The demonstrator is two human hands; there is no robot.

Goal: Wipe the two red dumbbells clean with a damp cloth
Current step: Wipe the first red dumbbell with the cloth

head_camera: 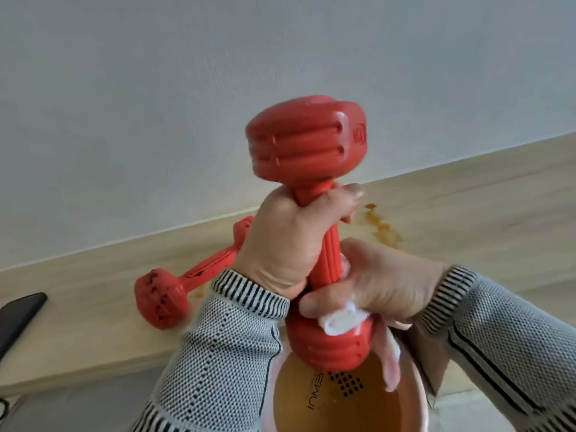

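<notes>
Red dumbbell (314,194) upright over basin (417,397), handle clenched in left grip (286,241); right grip (374,288) pinching white cloth (339,319) against lower head, fingertips hidden. Second dumbbell (184,285) lying on worktop (467,213), far end hidden.

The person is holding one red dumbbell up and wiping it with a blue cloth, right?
Not quite: the cloth is white, not blue. The head view shows the left hand holding the dumbbell up while the right hand wipes it.

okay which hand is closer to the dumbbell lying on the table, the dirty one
Left. The left hand grips the raised dumbbell right beside the lying dumbbell; the right hand, holding the cloth, is farther off.
</notes>
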